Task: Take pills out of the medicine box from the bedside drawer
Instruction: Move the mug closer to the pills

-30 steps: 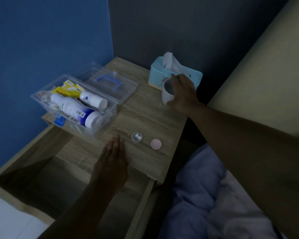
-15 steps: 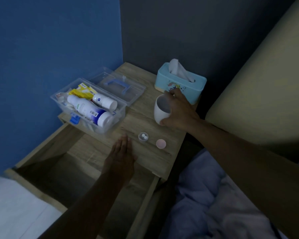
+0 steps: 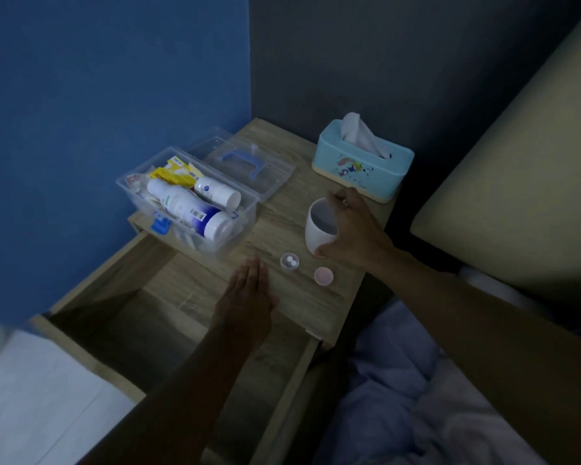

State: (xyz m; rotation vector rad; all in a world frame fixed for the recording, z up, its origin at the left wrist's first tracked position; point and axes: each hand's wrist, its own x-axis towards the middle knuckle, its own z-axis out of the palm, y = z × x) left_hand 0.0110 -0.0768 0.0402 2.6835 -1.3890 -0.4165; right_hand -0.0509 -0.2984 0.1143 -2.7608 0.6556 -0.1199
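Observation:
The clear medicine box (image 3: 239, 226) stands open on the left of the bedside table top, holding white bottles and yellow packs; its lid with a blue handle (image 3: 249, 166) lies behind it. A small clear cup with two white pills (image 3: 289, 262) sits near the front edge, a pink cap (image 3: 323, 275) to its right. My left hand (image 3: 249, 297) lies flat on the table, fingers together, just left of the pill cup. My right hand (image 3: 353, 229) grips a white mug (image 3: 317, 229) from its right side. The drawer (image 3: 121, 317) below stands pulled out.
A light blue tissue box (image 3: 359, 169) stands at the back right of the wooden table top (image 3: 282, 203). Blue and dark walls close off the back. A beige headboard and bluish bedding lie to the right, white floor at lower left.
My right hand has drawn the white mug away from the tissue box toward the front of the table, near the pill cup. My left hand has stayed flat in place.

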